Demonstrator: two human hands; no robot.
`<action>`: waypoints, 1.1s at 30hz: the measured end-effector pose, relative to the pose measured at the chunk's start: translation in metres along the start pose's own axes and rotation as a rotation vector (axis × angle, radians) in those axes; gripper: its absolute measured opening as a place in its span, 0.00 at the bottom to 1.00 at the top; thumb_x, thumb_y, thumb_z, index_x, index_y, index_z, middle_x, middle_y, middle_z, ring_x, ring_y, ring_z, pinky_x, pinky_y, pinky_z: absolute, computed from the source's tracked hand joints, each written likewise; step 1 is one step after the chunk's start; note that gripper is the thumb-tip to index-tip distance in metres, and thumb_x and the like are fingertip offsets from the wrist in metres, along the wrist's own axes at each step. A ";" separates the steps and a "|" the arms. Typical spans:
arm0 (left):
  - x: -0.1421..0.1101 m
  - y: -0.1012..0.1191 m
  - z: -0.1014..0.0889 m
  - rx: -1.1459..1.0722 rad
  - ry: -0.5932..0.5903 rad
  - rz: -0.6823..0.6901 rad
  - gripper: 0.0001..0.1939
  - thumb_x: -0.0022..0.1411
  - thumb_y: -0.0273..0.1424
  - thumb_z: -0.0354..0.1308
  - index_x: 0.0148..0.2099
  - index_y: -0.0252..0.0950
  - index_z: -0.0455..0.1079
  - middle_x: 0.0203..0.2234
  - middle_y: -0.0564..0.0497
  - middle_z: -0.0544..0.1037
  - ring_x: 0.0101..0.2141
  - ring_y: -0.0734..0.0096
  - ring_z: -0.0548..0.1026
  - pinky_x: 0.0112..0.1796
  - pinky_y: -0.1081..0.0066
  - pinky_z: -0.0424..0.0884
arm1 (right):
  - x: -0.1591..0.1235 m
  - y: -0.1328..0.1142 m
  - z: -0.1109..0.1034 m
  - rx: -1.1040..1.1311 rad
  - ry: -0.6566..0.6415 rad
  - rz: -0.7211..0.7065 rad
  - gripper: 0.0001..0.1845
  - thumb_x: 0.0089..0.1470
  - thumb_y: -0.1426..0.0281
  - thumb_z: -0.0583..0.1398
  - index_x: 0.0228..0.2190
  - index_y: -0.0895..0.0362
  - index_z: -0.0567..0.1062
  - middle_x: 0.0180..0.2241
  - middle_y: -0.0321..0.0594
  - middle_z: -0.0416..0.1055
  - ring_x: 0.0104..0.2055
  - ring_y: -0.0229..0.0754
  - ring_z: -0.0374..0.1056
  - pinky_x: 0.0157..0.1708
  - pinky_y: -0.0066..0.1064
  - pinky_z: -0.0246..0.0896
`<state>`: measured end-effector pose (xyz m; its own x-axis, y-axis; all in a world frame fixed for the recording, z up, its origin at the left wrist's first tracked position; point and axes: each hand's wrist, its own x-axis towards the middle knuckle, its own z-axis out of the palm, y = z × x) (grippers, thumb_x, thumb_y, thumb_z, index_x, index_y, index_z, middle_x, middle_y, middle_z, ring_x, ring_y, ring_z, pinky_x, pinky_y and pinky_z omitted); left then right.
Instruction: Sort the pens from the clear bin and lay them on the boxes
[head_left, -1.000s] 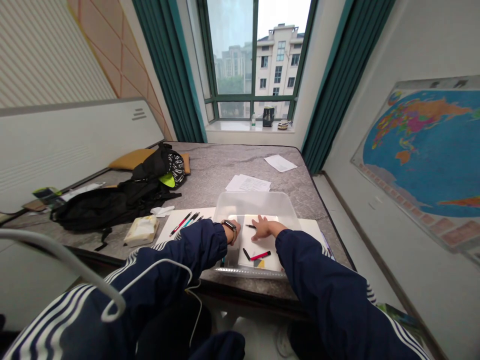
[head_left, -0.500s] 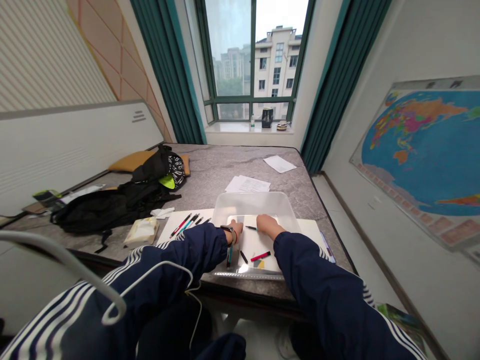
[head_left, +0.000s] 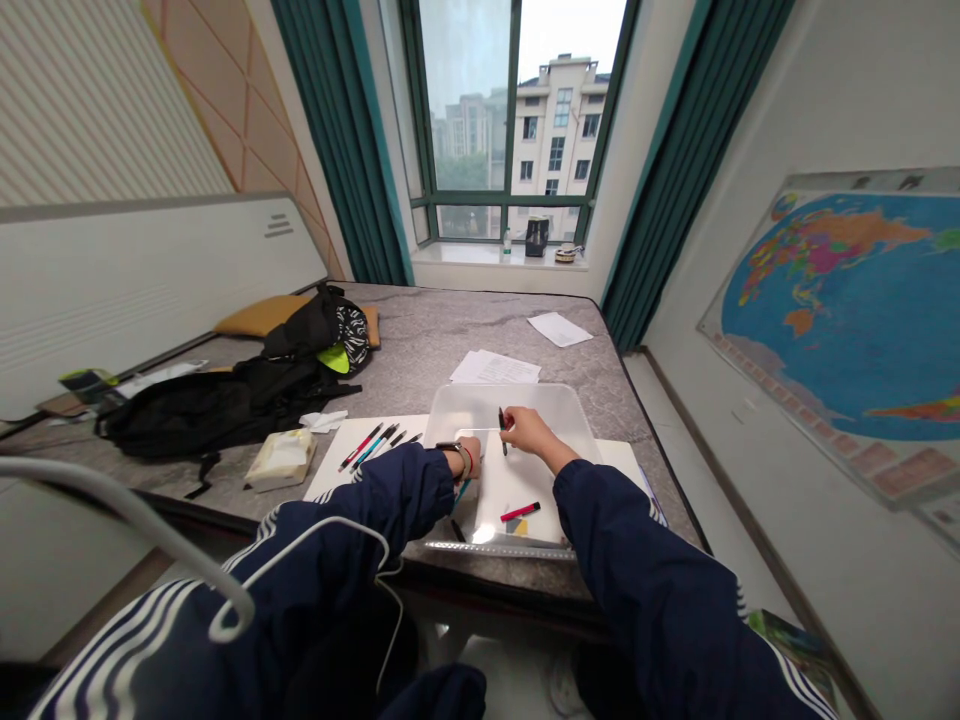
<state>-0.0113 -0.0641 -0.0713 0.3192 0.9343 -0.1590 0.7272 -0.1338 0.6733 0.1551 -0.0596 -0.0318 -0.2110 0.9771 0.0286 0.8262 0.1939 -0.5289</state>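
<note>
Over the middle of a clear plastic box (head_left: 577,405), my right hand (head_left: 527,430) pinches a black pen (head_left: 502,420) and holds it nearly upright. My left hand (head_left: 471,456), with a watch on its wrist, is closed down inside the box's left side; its fingertips are hidden. A teal pen (head_left: 463,489) shows just beneath this hand, and I cannot tell whether it is gripped. A red pen (head_left: 520,512) lies on the white sheet or book (head_left: 517,485) in the box. Near the box's front left lies a dark pen-like piece (head_left: 457,531), partly covered by my sleeve.
Several pens (head_left: 370,447) lie on white paper left of the box, beside a tissue pack (head_left: 281,459). A black backpack (head_left: 210,405) rests farther left. Printed sheets (head_left: 495,367) lie behind the box. A white cable (head_left: 330,522) hangs across my left sleeve.
My right hand has picked up the black pen from the white surface and turned it upright. The dark piece near the front has shifted left, and the teal pen now sits more tilted.
</note>
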 end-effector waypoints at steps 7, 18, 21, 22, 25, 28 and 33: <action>0.009 0.010 -0.038 -0.016 0.185 -0.046 0.10 0.53 0.29 0.62 0.39 0.33 0.78 0.33 0.44 0.81 0.30 0.66 0.79 0.32 0.69 0.76 | -0.001 0.009 0.009 -0.029 -0.083 -0.016 0.07 0.43 0.77 0.64 0.28 0.58 0.73 0.27 0.38 0.75 0.29 0.39 0.70 0.30 0.25 0.59; 0.013 0.015 -0.041 -0.035 0.257 0.052 0.09 0.56 0.29 0.62 0.40 0.32 0.79 0.34 0.44 0.82 0.36 0.64 0.79 0.39 0.67 0.76 | 0.001 0.011 0.011 0.076 0.188 0.018 0.11 0.58 0.71 0.60 0.44 0.56 0.70 0.42 0.45 0.77 0.44 0.44 0.72 0.41 0.29 0.59; 0.015 0.016 -0.039 -0.007 0.225 0.057 0.09 0.55 0.28 0.63 0.39 0.32 0.79 0.33 0.45 0.82 0.36 0.64 0.79 0.38 0.68 0.75 | 0.000 0.014 0.015 0.036 0.126 0.018 0.12 0.57 0.72 0.61 0.44 0.57 0.70 0.41 0.46 0.77 0.44 0.46 0.72 0.41 0.29 0.59; 0.015 0.016 -0.038 0.003 0.215 0.059 0.08 0.55 0.28 0.63 0.39 0.32 0.79 0.33 0.45 0.82 0.36 0.64 0.79 0.38 0.68 0.75 | -0.001 0.016 0.016 0.023 0.110 0.020 0.12 0.57 0.72 0.62 0.43 0.57 0.71 0.41 0.46 0.77 0.44 0.46 0.72 0.41 0.29 0.59; 0.015 0.017 -0.037 0.035 0.204 0.072 0.08 0.55 0.28 0.63 0.38 0.33 0.80 0.32 0.46 0.82 0.35 0.65 0.79 0.39 0.68 0.74 | 0.000 0.017 0.016 -0.010 0.079 0.026 0.12 0.56 0.71 0.62 0.43 0.57 0.71 0.41 0.47 0.77 0.44 0.47 0.72 0.41 0.30 0.59; 0.015 0.017 -0.037 0.075 0.238 0.113 0.07 0.55 0.28 0.63 0.37 0.33 0.80 0.31 0.46 0.82 0.35 0.65 0.79 0.40 0.68 0.73 | 0.000 0.015 0.014 -0.014 0.096 0.012 0.12 0.57 0.71 0.62 0.43 0.57 0.71 0.41 0.46 0.77 0.43 0.46 0.72 0.40 0.29 0.58; 0.014 0.017 -0.038 0.080 0.289 0.140 0.08 0.56 0.29 0.63 0.38 0.32 0.80 0.32 0.45 0.82 0.35 0.65 0.79 0.41 0.69 0.73 | -0.002 0.009 0.013 -0.008 0.106 -0.016 0.11 0.58 0.71 0.61 0.43 0.56 0.70 0.40 0.46 0.77 0.42 0.46 0.72 0.39 0.29 0.58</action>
<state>-0.0178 -0.0410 -0.0345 0.2417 0.9587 0.1501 0.7378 -0.2821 0.6132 0.1565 -0.0610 -0.0477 -0.1683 0.9775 0.1270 0.8275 0.2101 -0.5207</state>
